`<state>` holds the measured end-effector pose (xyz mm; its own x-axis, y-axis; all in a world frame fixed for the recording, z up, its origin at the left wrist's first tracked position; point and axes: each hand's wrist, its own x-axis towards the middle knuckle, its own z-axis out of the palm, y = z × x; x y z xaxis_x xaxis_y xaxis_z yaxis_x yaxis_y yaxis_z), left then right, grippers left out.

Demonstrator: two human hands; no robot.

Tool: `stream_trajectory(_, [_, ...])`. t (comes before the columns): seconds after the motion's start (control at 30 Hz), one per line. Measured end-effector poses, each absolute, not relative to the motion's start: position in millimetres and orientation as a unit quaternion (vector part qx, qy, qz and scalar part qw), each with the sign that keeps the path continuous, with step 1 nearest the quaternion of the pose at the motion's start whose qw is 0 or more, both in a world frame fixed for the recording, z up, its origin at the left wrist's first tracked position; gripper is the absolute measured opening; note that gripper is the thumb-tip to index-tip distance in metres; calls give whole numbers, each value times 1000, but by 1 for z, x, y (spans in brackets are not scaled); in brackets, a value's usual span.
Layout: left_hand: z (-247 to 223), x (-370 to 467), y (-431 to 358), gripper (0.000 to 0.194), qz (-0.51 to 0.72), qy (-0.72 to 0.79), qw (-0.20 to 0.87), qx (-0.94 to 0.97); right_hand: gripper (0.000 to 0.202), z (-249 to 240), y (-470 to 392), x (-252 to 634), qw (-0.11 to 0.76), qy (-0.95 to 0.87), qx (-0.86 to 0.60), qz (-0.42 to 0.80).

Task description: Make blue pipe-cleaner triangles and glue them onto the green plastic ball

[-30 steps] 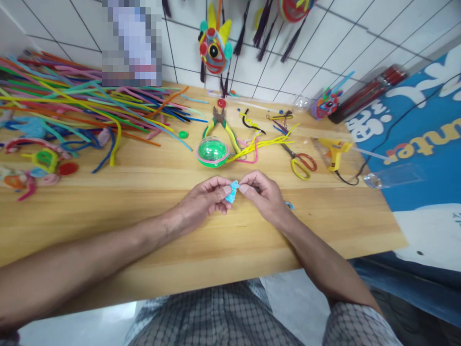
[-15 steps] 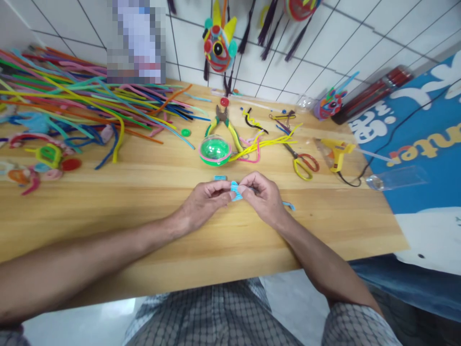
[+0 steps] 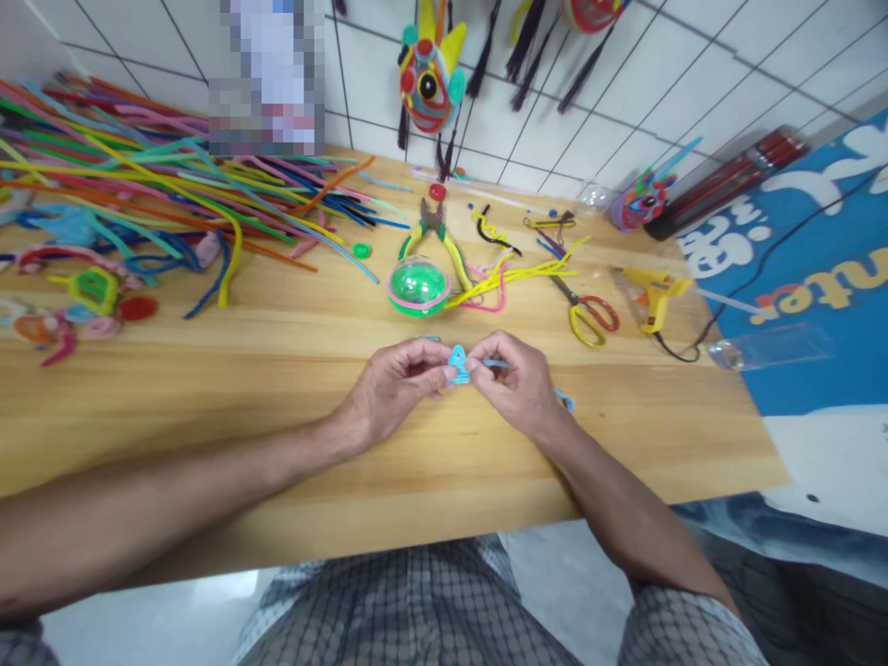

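Between both hands, above the wooden table, is a small light-blue folded pipe-cleaner piece (image 3: 458,366) with a loop at its top. My left hand (image 3: 399,384) pinches its left side between thumb and fingers. The fingertips of my right hand (image 3: 513,379) are closed on its right side, and a blue strand shows between those fingers. Partly hidden behind my left fingers lies another blue piece (image 3: 431,339). A short blue end (image 3: 565,400) shows beside my right wrist. Just beyond the hands sits a green clear bowl (image 3: 418,287) with a pink rim.
Behind the bowl are pliers (image 3: 434,222) and yellow stems (image 3: 517,275). Scissors (image 3: 589,319) and a yellow glue gun (image 3: 654,298) lie to the right. A large heap of coloured pipe cleaners (image 3: 159,176) covers the back left. A decorated mask (image 3: 428,83) hangs at the wall.
The blue piece now shows an open loop at its top, and my right fingers have shifted slightly right, exposing a blue strand. The whole view has moved slightly.
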<state>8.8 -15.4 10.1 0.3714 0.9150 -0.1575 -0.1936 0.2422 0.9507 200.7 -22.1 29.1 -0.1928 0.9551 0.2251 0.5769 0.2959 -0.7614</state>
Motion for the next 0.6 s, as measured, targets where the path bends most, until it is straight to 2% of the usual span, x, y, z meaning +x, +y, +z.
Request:
stream_trajectory(0.33, [6, 8, -13, 31, 405, 398, 681, 462, 8, 27, -22, 201, 360, -739, -516, 241])
stream_trajectory(0.6, [20, 8, -11, 30, 393, 426, 680, 449, 6, 28, -24, 200, 361, -749, -506, 228])
